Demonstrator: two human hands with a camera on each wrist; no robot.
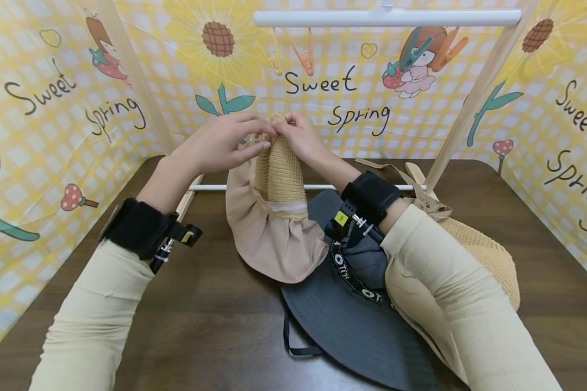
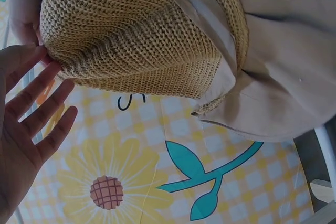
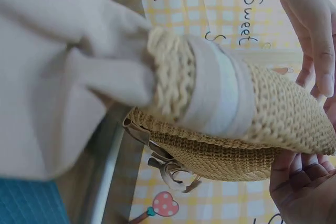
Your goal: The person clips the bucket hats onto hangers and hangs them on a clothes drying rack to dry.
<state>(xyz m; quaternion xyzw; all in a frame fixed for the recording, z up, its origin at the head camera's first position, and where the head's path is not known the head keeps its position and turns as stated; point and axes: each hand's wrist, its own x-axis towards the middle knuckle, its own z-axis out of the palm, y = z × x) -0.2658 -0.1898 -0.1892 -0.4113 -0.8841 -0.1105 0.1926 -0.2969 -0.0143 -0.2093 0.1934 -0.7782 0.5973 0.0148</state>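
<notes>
A sun hat (image 1: 285,176) with a woven straw crown and a beige cloth brim hangs crown-up between both hands. The right hand (image 1: 305,141) grips the crown near its top; its curled fingers show against the straw in the right wrist view. Close by on the left, the left hand (image 1: 227,142) reaches to the crown top with fairly straight, spread fingers (image 2: 44,111). Some left fingertips meet the straw in the left wrist view. A pale inner band (image 3: 226,93) shows where crown and brim join.
A dark grey hat (image 1: 352,331) with a lettered band lies below the right forearm. Another straw hat (image 1: 491,255) with a tan ribbon lies at the right. Behind stands a wooden rack with a white top rail (image 1: 386,18), a low bar (image 1: 210,187) and several hanging clips (image 1: 304,54).
</notes>
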